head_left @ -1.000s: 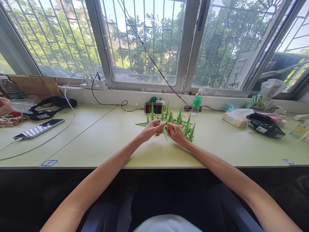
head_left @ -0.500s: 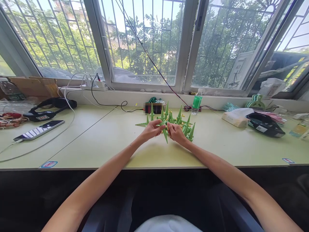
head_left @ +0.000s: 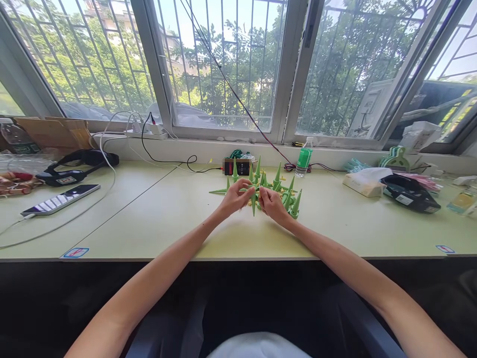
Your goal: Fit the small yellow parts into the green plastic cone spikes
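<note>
In the head view my left hand is closed around the upper part of a green plastic spike, whose pointed tip hangs down. It looks like a plant watering spike. Close beside it, my right hand is pinched shut at the spike's top; what lies between its fingertips is too small and hidden to make out. Behind and to the right of both hands stand several more green spikes, most with tips up, and small yellow parts among them. One spike lies on its side at the left.
Behind the spikes is a dark device with a lit display. A green-labelled bottle stands at the back. Rightward are a tissue pack and a black strapped device. A phone with a white cable lies left on the table.
The held spike has turned so its tip points straighter down and sits slightly higher and to the left. My hands have barely shifted.
</note>
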### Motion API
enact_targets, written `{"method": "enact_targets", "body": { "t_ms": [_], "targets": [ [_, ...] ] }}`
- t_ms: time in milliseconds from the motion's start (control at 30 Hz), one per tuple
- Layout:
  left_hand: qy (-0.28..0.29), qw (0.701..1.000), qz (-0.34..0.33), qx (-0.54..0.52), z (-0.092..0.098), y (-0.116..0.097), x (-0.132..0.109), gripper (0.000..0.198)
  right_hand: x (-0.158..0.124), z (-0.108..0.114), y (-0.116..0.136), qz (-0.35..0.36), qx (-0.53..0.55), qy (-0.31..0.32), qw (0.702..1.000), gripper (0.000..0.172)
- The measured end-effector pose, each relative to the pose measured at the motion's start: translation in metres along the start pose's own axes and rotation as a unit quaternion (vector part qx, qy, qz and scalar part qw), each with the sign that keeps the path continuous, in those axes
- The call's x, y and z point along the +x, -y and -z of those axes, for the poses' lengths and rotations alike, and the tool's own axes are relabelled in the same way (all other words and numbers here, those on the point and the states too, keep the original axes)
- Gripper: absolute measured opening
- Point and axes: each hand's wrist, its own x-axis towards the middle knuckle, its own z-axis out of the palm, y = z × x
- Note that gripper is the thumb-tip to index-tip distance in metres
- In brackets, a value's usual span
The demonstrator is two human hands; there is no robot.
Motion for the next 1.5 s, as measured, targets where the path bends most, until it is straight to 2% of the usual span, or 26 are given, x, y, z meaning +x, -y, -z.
{"method": "enact_targets", "body": {
  "t_ms": [167,333,500,667,900,1267,1500],
  "targets": [
    [-0.027,0.999,0.008,-0.022,0.001,0.003,0.003,0.047,0.000,0.002,0.000,0.022,-0.013,-0.033,0.999,0.054],
    [0.048,0.993,0.101,-0.035,0.004,0.002,0.004,0.072,-0.002,0.004,0.003,0.049,-0.035,-0.044,0.997,0.048],
    [0.135,0.973,0.177,-0.068,0.004,-0.003,0.002,0.082,-0.004,0.004,0.007,0.086,-0.081,-0.024,0.993,0.046],
    [0.153,0.964,0.200,-0.087,0.005,-0.004,0.002,0.083,-0.005,0.005,0.006,0.086,-0.083,-0.009,0.993,0.046],
    [0.182,0.957,0.194,-0.116,0.007,-0.002,0.002,0.072,-0.003,0.007,0.001,0.072,-0.058,-0.015,0.996,0.046],
    [0.171,0.968,0.137,-0.127,0.009,-0.003,-0.003,0.042,-0.002,0.007,-0.002,0.066,-0.068,-0.020,0.995,0.048],
    [0.162,0.979,0.078,-0.095,0.007,-0.004,-0.005,0.040,-0.001,0.008,-0.002,0.071,-0.080,-0.021,0.994,0.050]
  ]
}}
